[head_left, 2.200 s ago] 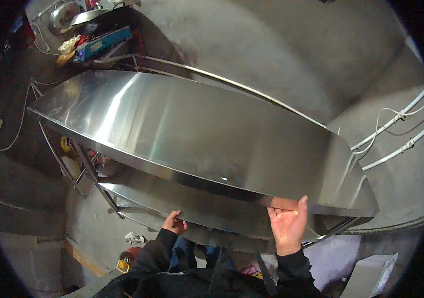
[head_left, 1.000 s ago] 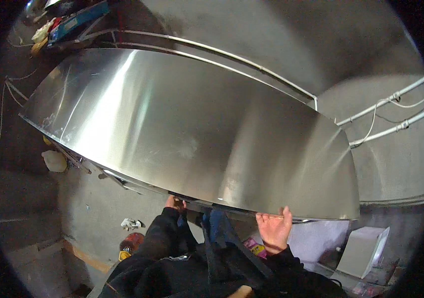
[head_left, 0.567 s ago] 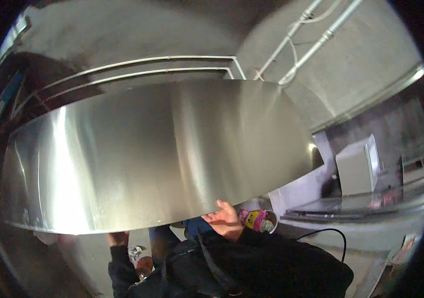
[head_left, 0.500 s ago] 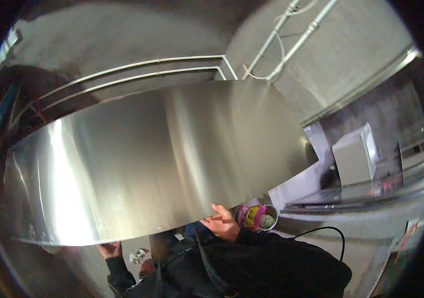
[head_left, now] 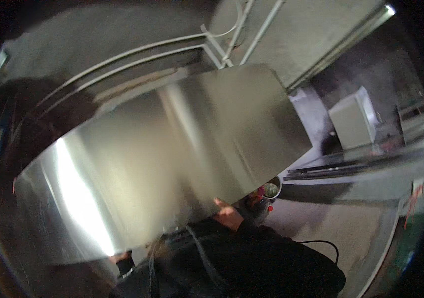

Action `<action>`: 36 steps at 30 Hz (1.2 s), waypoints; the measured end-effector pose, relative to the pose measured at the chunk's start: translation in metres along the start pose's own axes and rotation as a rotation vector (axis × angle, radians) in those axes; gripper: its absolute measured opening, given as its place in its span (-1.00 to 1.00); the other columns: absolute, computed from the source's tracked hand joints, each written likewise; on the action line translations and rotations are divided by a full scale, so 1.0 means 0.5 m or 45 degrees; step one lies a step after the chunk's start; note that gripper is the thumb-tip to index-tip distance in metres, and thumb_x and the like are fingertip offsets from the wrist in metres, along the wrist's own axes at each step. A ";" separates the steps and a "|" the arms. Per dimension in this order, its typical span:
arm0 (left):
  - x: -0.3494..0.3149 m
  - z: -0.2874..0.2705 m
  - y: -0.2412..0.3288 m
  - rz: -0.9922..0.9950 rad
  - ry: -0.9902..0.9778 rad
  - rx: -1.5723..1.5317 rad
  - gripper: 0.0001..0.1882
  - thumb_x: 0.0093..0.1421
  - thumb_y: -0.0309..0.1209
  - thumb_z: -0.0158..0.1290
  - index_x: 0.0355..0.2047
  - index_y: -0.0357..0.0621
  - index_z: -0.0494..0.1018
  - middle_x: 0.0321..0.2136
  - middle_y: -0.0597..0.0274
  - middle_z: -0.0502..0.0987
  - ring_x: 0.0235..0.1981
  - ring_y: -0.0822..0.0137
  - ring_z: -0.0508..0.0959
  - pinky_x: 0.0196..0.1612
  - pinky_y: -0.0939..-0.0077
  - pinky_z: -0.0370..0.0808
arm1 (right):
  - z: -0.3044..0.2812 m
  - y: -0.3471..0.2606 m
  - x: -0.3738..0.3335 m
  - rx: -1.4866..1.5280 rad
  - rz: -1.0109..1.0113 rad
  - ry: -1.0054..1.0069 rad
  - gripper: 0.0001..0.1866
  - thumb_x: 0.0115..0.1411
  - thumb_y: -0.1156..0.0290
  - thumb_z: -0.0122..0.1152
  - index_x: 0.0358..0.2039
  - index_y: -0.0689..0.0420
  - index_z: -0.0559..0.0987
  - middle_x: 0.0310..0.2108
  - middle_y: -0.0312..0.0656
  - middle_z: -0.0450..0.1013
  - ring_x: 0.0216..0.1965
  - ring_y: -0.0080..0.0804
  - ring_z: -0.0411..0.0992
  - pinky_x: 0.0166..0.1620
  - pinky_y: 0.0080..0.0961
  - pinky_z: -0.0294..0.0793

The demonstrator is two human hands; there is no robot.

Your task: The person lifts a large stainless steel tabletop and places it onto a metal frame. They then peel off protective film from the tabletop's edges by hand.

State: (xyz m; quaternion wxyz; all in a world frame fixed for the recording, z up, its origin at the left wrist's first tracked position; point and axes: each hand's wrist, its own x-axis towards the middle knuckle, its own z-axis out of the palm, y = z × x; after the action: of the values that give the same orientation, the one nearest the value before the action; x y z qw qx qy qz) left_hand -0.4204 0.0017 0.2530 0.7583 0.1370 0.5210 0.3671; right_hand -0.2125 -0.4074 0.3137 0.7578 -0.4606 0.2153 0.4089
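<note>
A large sheet of shiny metal (head_left: 172,149) spans most of the view, tilted so that its right end lies farther from me. My right hand (head_left: 228,215) grips its near edge, thumb on top and the fingers hidden beneath. Farther left, my left hand (head_left: 119,258) is at the same near edge. Most of that hand is covered by the sheet, with its fingers out of sight underneath. Both my dark sleeves come up close to the metal.
White pipes (head_left: 137,62) run along the grey wall beyond the sheet. To the right stand a white bucket (head_left: 274,188) with things in it, a bottle with a red cap (head_left: 270,208), a pale box (head_left: 350,121) and long dark bars (head_left: 316,171) on the floor. A black cable (head_left: 329,243) loops beside my right arm.
The sheet has swung in the view, its left end lower and its right end slightly higher. Both hands have moved along with it. More floor shows at the right.
</note>
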 end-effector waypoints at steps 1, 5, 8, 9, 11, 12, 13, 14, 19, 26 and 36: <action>-0.018 0.002 0.005 0.001 0.003 -0.013 -0.37 0.03 0.05 -0.14 -0.03 -0.17 0.28 -0.04 0.08 0.34 -0.07 0.05 0.36 -0.06 0.07 0.34 | -0.016 0.003 -0.014 0.077 0.051 -0.103 -0.46 0.15 0.26 0.00 0.10 0.18 0.13 -0.03 -0.17 0.24 -0.05 -0.39 0.27 0.01 -0.54 0.24; -0.155 0.143 0.003 0.006 0.089 -0.205 -0.35 0.01 0.10 -0.17 -0.04 -0.15 0.29 -0.04 0.09 0.33 -0.07 0.05 0.36 -0.11 0.08 0.38 | -0.053 -0.048 -0.039 -1.147 0.045 -0.340 -0.61 0.14 0.28 0.02 -0.05 0.17 0.29 -0.27 -0.20 0.38 -0.17 -0.35 0.34 -0.10 -0.47 0.31; -0.095 0.011 -0.010 0.037 -0.114 -0.138 -0.33 0.11 0.11 -0.29 0.04 -0.14 0.19 0.04 0.10 0.23 0.01 0.09 0.28 0.00 0.16 0.29 | -0.030 -0.118 -0.090 -1.468 -0.356 -0.502 -0.62 0.07 0.31 0.09 -0.16 0.29 0.35 -0.26 -0.08 0.38 -0.16 -0.24 0.34 -0.09 -0.42 0.31; -0.051 0.049 0.000 0.136 -0.017 -0.084 -0.32 0.13 0.11 -0.31 0.07 -0.16 0.14 0.06 0.09 0.21 0.03 0.09 0.26 0.05 0.21 0.23 | 0.018 -0.183 -0.056 -1.281 -0.372 -0.407 -0.59 0.05 0.31 0.10 -0.14 0.29 0.34 -0.23 -0.05 0.37 -0.15 -0.21 0.33 -0.08 -0.41 0.30; -0.034 0.064 -0.022 0.284 0.220 0.047 -0.29 0.14 0.12 -0.32 0.11 -0.20 0.08 0.08 0.06 0.17 0.05 0.11 0.22 0.11 0.29 0.14 | 0.065 -0.216 -0.033 -1.471 -0.706 -0.201 -0.54 0.02 0.28 0.13 -0.10 0.27 0.33 -0.15 -0.03 0.33 -0.09 -0.18 0.30 -0.04 -0.36 0.26; -0.040 0.071 -0.017 0.348 0.249 0.074 -0.26 0.14 0.13 -0.31 0.11 -0.22 0.08 0.09 0.05 0.16 0.06 0.11 0.22 0.12 0.31 0.13 | 0.098 -0.239 0.002 -1.776 -1.039 -0.138 -0.51 0.01 0.25 0.14 -0.08 0.25 0.33 -0.10 -0.05 0.31 -0.06 -0.18 0.27 -0.01 -0.32 0.23; -0.043 0.076 -0.022 0.393 0.282 0.093 -0.24 0.13 0.15 -0.30 0.11 -0.24 0.07 0.10 0.04 0.15 0.06 0.11 0.22 0.12 0.33 0.11 | 0.128 -0.259 0.026 -2.085 -1.391 -0.047 -0.49 0.00 0.21 0.14 -0.07 0.23 0.33 -0.05 -0.07 0.28 -0.02 -0.19 0.25 0.02 -0.28 0.20; -0.046 0.078 -0.023 0.440 0.319 0.110 -0.22 0.13 0.16 -0.29 0.12 -0.27 0.06 0.10 0.03 0.14 0.06 0.12 0.21 0.12 0.34 0.10 | 0.150 -0.260 0.060 -2.218 -1.398 -0.075 -0.46 0.00 0.20 0.14 -0.04 0.22 0.32 0.00 -0.07 0.22 0.03 -0.17 0.18 0.06 -0.23 0.13; -0.022 0.053 -0.027 0.506 0.312 0.128 -0.21 0.11 0.16 -0.25 0.09 -0.33 0.10 0.09 0.02 0.17 0.04 0.14 0.24 0.10 0.37 0.13 | 0.280 -0.246 0.224 -2.511 -1.532 -0.236 -0.36 0.00 0.10 0.09 0.04 0.19 0.26 0.13 -0.10 0.08 0.18 -0.18 -0.03 0.17 -0.08 -0.10; -0.098 0.126 -0.004 0.282 0.326 0.178 -0.23 0.15 0.14 -0.33 0.14 -0.26 0.00 0.11 0.03 0.13 0.06 0.09 0.20 0.10 0.26 0.13 | 0.557 -0.230 0.427 -2.578 -1.590 -0.298 -0.36 0.10 0.03 -0.07 0.11 0.16 0.18 0.18 -0.14 0.00 0.22 -0.22 -0.11 0.20 -0.07 -0.21; -0.095 0.062 0.133 -0.298 -0.102 0.945 -0.25 0.06 0.18 -0.18 0.04 -0.21 0.14 -0.11 -0.09 0.28 -0.12 0.05 0.35 -0.08 0.15 0.29 | 0.836 -0.261 0.685 -2.666 -1.259 0.159 -0.43 0.12 -0.05 -0.19 -0.03 0.12 0.34 0.05 -0.07 0.21 0.10 -0.18 0.11 0.10 -0.06 -0.02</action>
State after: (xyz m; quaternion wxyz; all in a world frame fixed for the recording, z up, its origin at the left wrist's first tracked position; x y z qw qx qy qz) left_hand -0.4293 0.0201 0.3380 0.7136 0.3558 0.6005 0.0591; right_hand 0.0696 0.0706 0.3429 0.0709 -0.9157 -0.3949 0.0228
